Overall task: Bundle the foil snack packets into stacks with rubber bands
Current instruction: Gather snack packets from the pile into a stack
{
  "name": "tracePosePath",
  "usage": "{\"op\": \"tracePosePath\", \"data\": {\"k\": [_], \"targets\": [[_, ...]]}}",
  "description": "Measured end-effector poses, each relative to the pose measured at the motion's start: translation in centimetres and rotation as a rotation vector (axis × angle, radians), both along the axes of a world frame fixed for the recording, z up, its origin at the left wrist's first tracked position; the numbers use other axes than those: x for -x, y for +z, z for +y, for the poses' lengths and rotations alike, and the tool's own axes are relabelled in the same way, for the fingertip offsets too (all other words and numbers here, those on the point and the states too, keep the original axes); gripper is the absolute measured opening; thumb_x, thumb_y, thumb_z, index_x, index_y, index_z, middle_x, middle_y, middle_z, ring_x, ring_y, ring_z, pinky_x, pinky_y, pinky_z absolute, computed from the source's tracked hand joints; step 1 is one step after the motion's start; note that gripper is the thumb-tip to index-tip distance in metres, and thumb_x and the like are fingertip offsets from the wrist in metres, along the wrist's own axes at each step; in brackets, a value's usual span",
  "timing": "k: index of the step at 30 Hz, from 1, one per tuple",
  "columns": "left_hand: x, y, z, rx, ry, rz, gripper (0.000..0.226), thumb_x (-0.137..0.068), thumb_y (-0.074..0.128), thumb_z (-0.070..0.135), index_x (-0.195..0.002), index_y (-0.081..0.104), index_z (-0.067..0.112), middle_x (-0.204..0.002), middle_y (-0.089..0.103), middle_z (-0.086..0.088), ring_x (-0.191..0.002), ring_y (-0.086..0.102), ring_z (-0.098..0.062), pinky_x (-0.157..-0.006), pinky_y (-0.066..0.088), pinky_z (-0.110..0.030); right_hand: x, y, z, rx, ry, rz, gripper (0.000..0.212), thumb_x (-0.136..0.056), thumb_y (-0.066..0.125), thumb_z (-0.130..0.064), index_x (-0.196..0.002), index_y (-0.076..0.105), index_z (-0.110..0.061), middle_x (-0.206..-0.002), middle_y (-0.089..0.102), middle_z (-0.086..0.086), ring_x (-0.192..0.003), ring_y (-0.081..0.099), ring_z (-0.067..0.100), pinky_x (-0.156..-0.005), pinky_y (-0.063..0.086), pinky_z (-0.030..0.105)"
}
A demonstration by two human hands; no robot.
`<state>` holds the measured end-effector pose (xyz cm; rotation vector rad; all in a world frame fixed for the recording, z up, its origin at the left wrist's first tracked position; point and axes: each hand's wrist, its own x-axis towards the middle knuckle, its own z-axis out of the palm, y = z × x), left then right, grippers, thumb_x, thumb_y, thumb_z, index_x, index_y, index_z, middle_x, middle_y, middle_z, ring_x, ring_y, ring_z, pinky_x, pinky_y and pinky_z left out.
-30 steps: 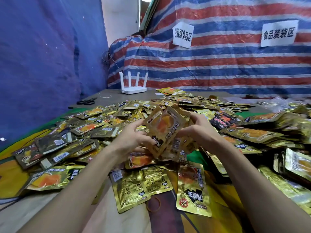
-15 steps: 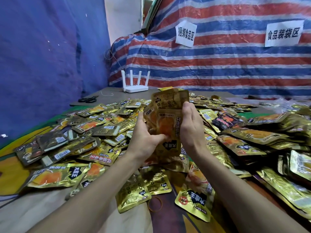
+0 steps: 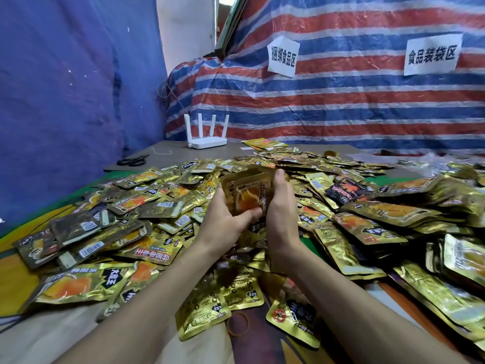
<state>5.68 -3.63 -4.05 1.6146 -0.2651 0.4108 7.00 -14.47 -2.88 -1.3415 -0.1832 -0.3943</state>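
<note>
We are at a table (image 3: pixel 181 155) backed by a striped tarp (image 3: pixel 341 101), and loose gold packets (image 3: pixel 147 203) cover most of the surface. A second ago the packets between our hands were splayed and tilted. Now they stand as one squared stack (image 3: pixel 246 197), upright above the pile.

Our left hand (image 3: pixel 223 225) grips the stack's left edge, with the thumb laid across the front. Our right hand (image 3: pixel 282 219) clamps the right edge, its thumb running up the side and its fingers curled behind.

With the edges lined up, we judge the stack ready to be tied, but no band is on it yet. A rubber band (image 3: pixel 238 324) lies on the table near us, between two packets, well below the hands. One hand would have to let go to fetch it, and the slick foil could fan out again.
</note>
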Motion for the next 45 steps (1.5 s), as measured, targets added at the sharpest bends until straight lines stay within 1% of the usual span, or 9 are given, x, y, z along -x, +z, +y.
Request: {"op": "tracePosePath", "data": {"k": [3, 8, 11, 18, 26, 31, 34, 40, 45], "targets": [[-0.1, -0.1, -0.2, 0.057, -0.095, -0.042, 0.06, -0.072, 0.082, 0.001, -0.122, 0.055, 0.018, -0.106, 0.075, 0.002, -0.101, 0.071, -0.013, -0.09, 0.056, -0.028, 0.1, 0.0, 0.3, 0.027, 0.024, -0.09, 0.041, -0.106, 0.039, -0.048, -0.11, 0.06, -0.013, -0.087, 0.068, -0.009, -0.078, 0.065, -0.006, -0.07, 0.051, 0.013], [-0.5, -0.7, 0.3, 0.018, -0.088, 0.007, 0.063, -0.072, 0.081, -0.011, -0.127, 0.054, 0.005, -0.107, 0.073, -0.005, -0.096, 0.071, -0.015, -0.08, 0.055, -0.023, 0.6, -0.4, 0.5, 0.02, 0.131, -0.065, 0.048, -0.093, 0.051, -0.056, -0.12, 0.054, -0.016, -0.107, 0.066, 0.003, -0.091, 0.069, 0.003, -0.076, 0.056, 0.02], [-0.4, -0.2, 1.0, -0.024, 0.027, -0.036, 0.065, -0.061, 0.093, 0.011, -0.117, 0.062, 0.01, -0.099, 0.076, -0.004, -0.088, 0.074, -0.019, -0.076, 0.058, -0.028, 0.6, -0.4, 0.4, 0.065, 0.174, -0.098, 0.039, -0.087, 0.058, -0.053, -0.109, 0.06, -0.022, -0.097, 0.072, -0.004, -0.084, 0.07, -0.002, -0.068, 0.052, 0.013], [0.9, 0.1, 1.6, 0.024, -0.147, -0.064, 0.052, -0.063, 0.088, 0.002, -0.112, 0.068, 0.001, -0.094, 0.077, -0.005, -0.087, 0.074, -0.018, -0.072, 0.057, -0.025, 0.2, -0.7, 1.2, -0.019, 0.203, 0.102, 0.058, -0.084, 0.043, -0.066, -0.098, 0.075, -0.019, -0.103, 0.077, 0.002, -0.102, 0.072, 0.017, -0.09, 0.055, 0.034], [0.9, 0.5, 1.3, 0.017, -0.214, 0.009, 0.03, -0.066, 0.065, 0.009, -0.095, 0.067, 0.004, -0.078, 0.069, -0.005, -0.074, 0.068, -0.021, -0.063, 0.059, -0.032, 0.0, -1.2, 1.2, 0.011, 0.307, 0.172, 0.057, -0.103, 0.033, -0.059, -0.132, 0.053, -0.014, -0.122, 0.067, 0.021, -0.112, 0.066, 0.031, -0.09, 0.057, 0.039], [0.8, 0.9, 1.4, 0.142, -0.139, -0.064, 0.04, -0.069, 0.059, 0.005, -0.105, 0.054, -0.013, -0.077, 0.069, -0.013, -0.068, 0.07, -0.019, -0.059, 0.056, -0.026, 0.4, 1.1, -0.5, 0.226, 0.242, 0.062, 0.031, -0.108, 0.037, -0.042, -0.127, 0.045, -0.018, -0.118, 0.06, 0.006, -0.09, 0.064, 0.003, -0.062, 0.05, 0.014], [0.6, 1.0, 1.9, 0.178, -0.155, -0.039, 0.041, -0.07, 0.061, 0.007, -0.105, 0.058, -0.015, -0.092, 0.066, -0.03, -0.08, 0.07, -0.034, -0.07, 0.06, -0.039, 1.5, 2.0, -3.0, 0.402, 0.14, 0.013, 0.023, -0.104, 0.049, -0.04, -0.12, 0.05, -0.023, -0.118, 0.059, -0.005, -0.103, 0.061, 0.006, -0.074, 0.046, 0.023], [0.1, 0.5, 1.6, -0.028, -0.136, 0.062, 0.023, -0.09, 0.069, 0.013, -0.098, 0.068, -0.008, -0.099, 0.075, -0.011, -0.098, 0.07, -0.025, -0.094, 0.054, -0.046, 5.1, 2.5, -8.3, 0.671, 0.02, -0.006, 0.019, -0.098, 0.061, -0.032, -0.114, 0.058, -0.023, -0.107, 0.061, -0.014, -0.097, 0.059, -0.002, -0.071, 0.047, 0.017], [-0.2, -0.5, 2.5, -0.044, -0.216, 0.164, 0.044, -0.064, 0.082, 0.023, -0.102, 0.067, 0.005, -0.09, 0.077, 0.001, -0.082, 0.074, -0.013, -0.071, 0.054, -0.033, 9.1, 3.8, -13.6, 1.001, -0.085, 0.014, 0.014, -0.093, 0.068, -0.034, -0.098, 0.068, -0.021, -0.089, 0.068, -0.008, -0.08, 0.065, 0.005, -0.066, 0.055, 0.024]]}}
